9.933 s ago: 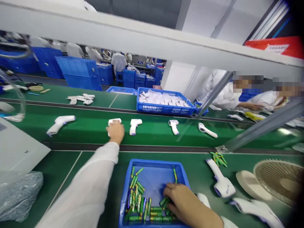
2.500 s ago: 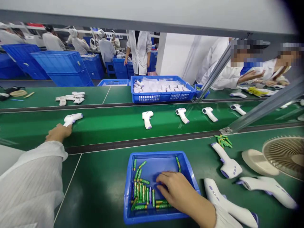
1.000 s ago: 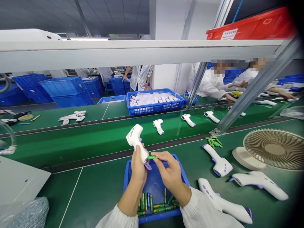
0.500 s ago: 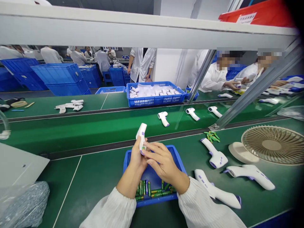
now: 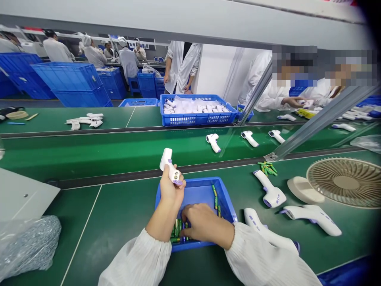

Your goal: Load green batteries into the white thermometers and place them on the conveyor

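A white and purple handheld thermometer point(image 5: 167, 161) is gripped in my left hand point(image 5: 172, 194), its handle end open toward me. My right hand point(image 5: 202, 224) reaches down into the blue tray point(image 5: 226, 194), fingers bent over the green batteries point(image 5: 177, 227); its fingertips are hidden, so whether they hold one does not show. More batteries point(image 5: 214, 196) lie along the tray's right side. To the right, several thermometers point(image 5: 271, 192) rest on the green table.
A fan point(image 5: 345, 180) and loose batteries point(image 5: 268, 169) stand beyond the thermometers. Thermometers point(image 5: 213, 142) lie on the green belt, with a blue basket point(image 5: 196, 119) behind. A slanted metal post point(image 5: 315, 121) crosses the right. Co-workers sit beyond.
My right hand has left the thermometer and moved down among the batteries. My left hand has tilted the thermometer and shifted slightly left. The belt's thermometers appear further right, and the view has shifted.
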A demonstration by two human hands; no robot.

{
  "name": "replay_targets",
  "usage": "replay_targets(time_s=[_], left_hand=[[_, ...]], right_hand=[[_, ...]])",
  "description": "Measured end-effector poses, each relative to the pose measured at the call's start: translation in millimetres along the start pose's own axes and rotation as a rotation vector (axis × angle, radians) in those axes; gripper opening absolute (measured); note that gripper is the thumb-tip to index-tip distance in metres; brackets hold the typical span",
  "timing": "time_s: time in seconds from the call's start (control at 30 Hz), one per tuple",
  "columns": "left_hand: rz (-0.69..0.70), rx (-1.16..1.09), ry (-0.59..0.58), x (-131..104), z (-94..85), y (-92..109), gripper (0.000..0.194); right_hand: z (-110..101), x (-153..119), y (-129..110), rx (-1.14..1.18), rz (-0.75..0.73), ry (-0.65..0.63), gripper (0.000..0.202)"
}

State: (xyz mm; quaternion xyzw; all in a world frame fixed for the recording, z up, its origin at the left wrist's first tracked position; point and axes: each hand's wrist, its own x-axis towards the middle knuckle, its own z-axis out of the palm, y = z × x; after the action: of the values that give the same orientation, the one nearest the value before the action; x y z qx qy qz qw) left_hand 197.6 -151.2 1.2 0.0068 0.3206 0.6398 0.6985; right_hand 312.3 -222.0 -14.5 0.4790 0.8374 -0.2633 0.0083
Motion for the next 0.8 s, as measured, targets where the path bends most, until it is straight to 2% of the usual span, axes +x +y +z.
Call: replay_targets(time_s=[0.1, 0.2, 0.3, 0.37, 0.5, 0.57, 0.7, 0.8], left_hand=[[0.012, 0.007, 0.012, 0, 0.0, -1, 0.025], [0.025, 0.002, 0.016, 0, -0.7, -1, 0.026], [0.047, -0.010, 0.028, 0, -1.2, -2, 0.025], [0.058, -0.016, 0.041, 0, -0.3, -3, 0.024], [-0.015, 0.023, -0.012, -3, 3.4, -8, 0.024], [-0.064, 0.074, -0.036, -5, 4.3, -12, 0.026], [-0.123, 0.159, -0.026, -7, 2.8, -18, 0.036], [-0.091, 0.195, -0.043, -7, 2.2, -20, 0.051]], right_hand=[[3, 1, -3, 0.074, -0.009, -0.033, 0.026], [0, -2, -1, 0.266, -0.048, -0.045, 0.015], [-5, -9, 5, 0.453, -0.083, 0.042, 0.011], [-11, -13, 10, 0.560, -0.063, 0.242, 0.011], [-27, -14, 19, 0.703, -0.030, 0.815, 0.013], [-34, -11, 19, 0.712, -0.063, 0.962, 0.013], [-41, 0, 11, 0.720, -0.135, 1.004, 0.011], [-40, 4, 7, 0.732, -0.183, 0.915, 0.017]])
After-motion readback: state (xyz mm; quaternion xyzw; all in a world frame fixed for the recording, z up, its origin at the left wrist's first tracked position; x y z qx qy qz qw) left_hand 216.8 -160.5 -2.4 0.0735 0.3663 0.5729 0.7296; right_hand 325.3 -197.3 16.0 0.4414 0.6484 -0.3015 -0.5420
